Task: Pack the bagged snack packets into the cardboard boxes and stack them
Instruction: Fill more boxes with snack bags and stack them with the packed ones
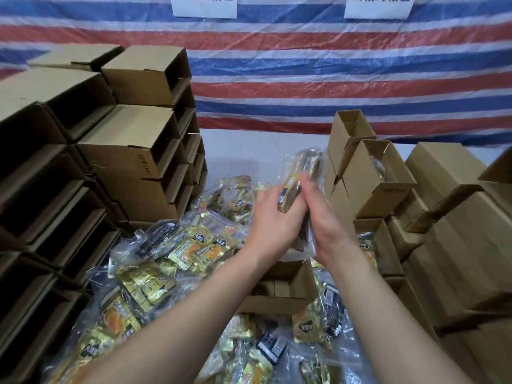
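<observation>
So a bagged snack packet (pixel 300 178) is being squeezed on edge between the left hand (pixel 273 217) and the right hand (pixel 322 225), right above the open cardboard box (pixel 279 292). The grip looks like a flat-palmed sandwich: fingers are kept mostly straight and pressed against the two faces of the bag, probably so the loose contents get flattened and squared up before being dropped in. Whether more than one bag is clamped there can't be told.

The box is parked directly under the hands, mouth up, presumably so the bag only has to be lowered. All around that box, the loose packets (pixel 155 261) are heaped on the tabletop, within easy reach. Left of the box, empty boxes (pixel 133 162) are stacked on their sides, mouths facing right. Right of it, upright boxes (pixel 371 178) are lined up, at least one with something inside, and closed ones (pixel 457 245) are piled beyond.
</observation>
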`<act>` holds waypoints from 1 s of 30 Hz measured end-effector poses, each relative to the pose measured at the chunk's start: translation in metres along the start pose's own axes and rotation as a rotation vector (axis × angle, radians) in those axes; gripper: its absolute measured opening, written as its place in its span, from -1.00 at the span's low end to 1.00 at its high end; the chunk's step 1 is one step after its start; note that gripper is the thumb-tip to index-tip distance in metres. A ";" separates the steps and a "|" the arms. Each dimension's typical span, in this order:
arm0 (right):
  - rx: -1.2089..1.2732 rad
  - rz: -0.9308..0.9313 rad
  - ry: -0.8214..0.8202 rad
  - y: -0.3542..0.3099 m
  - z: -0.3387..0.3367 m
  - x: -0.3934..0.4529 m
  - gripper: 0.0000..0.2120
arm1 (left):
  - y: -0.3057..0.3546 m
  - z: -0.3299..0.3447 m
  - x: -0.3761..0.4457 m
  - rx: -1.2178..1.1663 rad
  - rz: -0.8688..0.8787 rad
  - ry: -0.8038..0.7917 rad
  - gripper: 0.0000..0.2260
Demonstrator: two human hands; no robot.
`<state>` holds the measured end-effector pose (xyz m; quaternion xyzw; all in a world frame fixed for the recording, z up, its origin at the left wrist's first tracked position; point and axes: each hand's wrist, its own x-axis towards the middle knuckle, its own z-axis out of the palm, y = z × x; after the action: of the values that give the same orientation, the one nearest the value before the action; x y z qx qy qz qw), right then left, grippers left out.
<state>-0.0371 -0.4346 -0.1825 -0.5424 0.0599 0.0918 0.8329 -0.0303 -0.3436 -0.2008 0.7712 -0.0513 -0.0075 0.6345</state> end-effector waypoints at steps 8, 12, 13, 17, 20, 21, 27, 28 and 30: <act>-0.172 -0.023 0.003 0.004 -0.031 0.004 -0.51 | -0.008 -0.016 0.009 0.417 0.020 -0.213 -0.36; -0.270 -0.117 0.012 0.007 -0.043 0.003 -0.55 | -0.028 -0.036 0.008 0.341 0.049 -0.280 -0.36; -0.298 -0.131 0.033 0.008 -0.047 0.005 -0.53 | -0.037 -0.044 0.007 0.267 0.021 -0.241 -0.37; -0.440 -0.090 -0.063 0.015 -0.059 0.010 -0.54 | -0.087 -0.073 -0.002 0.356 -0.147 -0.216 -0.43; -0.593 -0.011 -0.269 0.032 -0.060 0.013 -0.54 | -0.127 -0.077 -0.011 0.522 -0.216 -0.290 -0.46; -0.709 -0.002 -0.325 0.039 -0.058 0.014 -0.51 | -0.138 -0.076 -0.013 0.538 -0.229 -0.317 -0.49; -1.232 0.216 -0.577 0.080 -0.058 0.031 -0.49 | -0.167 -0.072 -0.013 0.432 -0.263 -0.252 -0.65; -1.256 0.253 -0.591 0.083 -0.060 0.035 -0.50 | -0.169 -0.072 -0.013 0.444 -0.255 -0.244 -0.63; -1.307 0.332 -0.622 0.090 -0.063 0.044 -0.56 | -0.172 -0.071 -0.012 0.434 -0.251 -0.234 -0.63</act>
<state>-0.0137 -0.4526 -0.2970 -0.8602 -0.1643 0.3829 0.2941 -0.0250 -0.2405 -0.3562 0.8832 -0.0287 -0.1640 0.4384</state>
